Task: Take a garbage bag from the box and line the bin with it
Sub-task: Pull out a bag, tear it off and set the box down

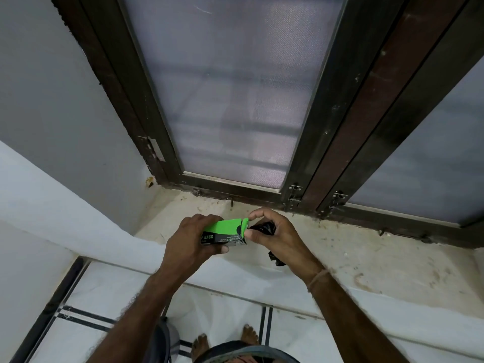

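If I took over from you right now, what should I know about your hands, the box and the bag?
Left hand: grips the green box above the window sill.
Right hand: holds the scrunched black bag, with finger and thumb pinching the box's end flap.
Done: a bag looks to be out of the box.
Left: shut the flap, put the box down, open the bag out and line the bin. I can't clearly see the bin here.
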A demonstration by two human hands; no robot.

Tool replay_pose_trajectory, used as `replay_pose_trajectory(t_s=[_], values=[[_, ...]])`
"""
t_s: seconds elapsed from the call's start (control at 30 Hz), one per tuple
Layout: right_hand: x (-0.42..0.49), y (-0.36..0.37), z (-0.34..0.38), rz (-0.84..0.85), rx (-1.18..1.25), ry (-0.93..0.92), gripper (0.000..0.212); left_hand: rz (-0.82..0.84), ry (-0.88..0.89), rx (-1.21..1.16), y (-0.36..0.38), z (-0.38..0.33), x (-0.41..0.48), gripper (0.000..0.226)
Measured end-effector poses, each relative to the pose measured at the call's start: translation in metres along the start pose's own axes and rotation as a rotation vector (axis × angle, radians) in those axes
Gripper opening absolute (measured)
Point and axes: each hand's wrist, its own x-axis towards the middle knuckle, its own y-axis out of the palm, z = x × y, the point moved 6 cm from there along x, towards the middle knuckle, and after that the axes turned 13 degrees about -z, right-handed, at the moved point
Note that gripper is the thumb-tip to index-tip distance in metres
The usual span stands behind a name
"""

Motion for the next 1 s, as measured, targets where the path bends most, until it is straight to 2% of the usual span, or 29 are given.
replay_pose_trajectory(t_s=[0.17,0.33,0.53,0.73,1.0], values=[[0.005,0.000,-0.002,0.128,-0.098,0.056,0.023,0.046,0.030,-0.008,0.004,0.000,0.001,0.060],[0.006,0.000,0.003,0.224,-0.118,0.055,0.012,0.068,0.040,-0.006,0.007,0.002,0.000,0.060],[0.004,0.000,-0.006,0.170,0.022,0.145,0.010,0.065,0.036,-0.020,0.006,-0.002,0.000,0.061],[-0.001,0.003,-0.011,0.113,0.024,0.183,0.010,0.078,0.045,0.009,0.009,-0.001,-0.001,0.059],[-0.006,0.011,-0.016,-0.049,0.138,0.061,0.009,0.063,0.028,0.008,0.009,-0.002,-0.002,0.060]])
